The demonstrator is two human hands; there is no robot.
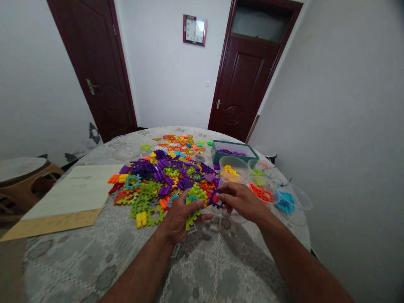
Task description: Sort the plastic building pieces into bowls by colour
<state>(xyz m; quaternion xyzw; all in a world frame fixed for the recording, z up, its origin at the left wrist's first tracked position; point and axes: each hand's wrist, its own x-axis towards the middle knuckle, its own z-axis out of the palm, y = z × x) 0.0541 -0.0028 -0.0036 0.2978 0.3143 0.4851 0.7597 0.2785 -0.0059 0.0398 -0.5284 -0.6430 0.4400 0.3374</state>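
Note:
My left hand (179, 216) is closed around a cluster of joined lime-green building pieces (195, 201) at the near edge of a big pile of coloured plastic pieces (164, 176). My right hand (241, 200) pinches a small purple piece (216, 198) beside the green cluster, its fingertips close to my left hand. Both hands hover just above the round table (205, 261) with its grey patterned cloth.
To the right stand a teal box (235, 151) with purple pieces and clear tubs holding yellow (232, 170), green (259, 179), orange (263, 194) and blue pieces (285, 204). A pale board (75, 189) lies on the left. Two dark doors and a wall clock are behind.

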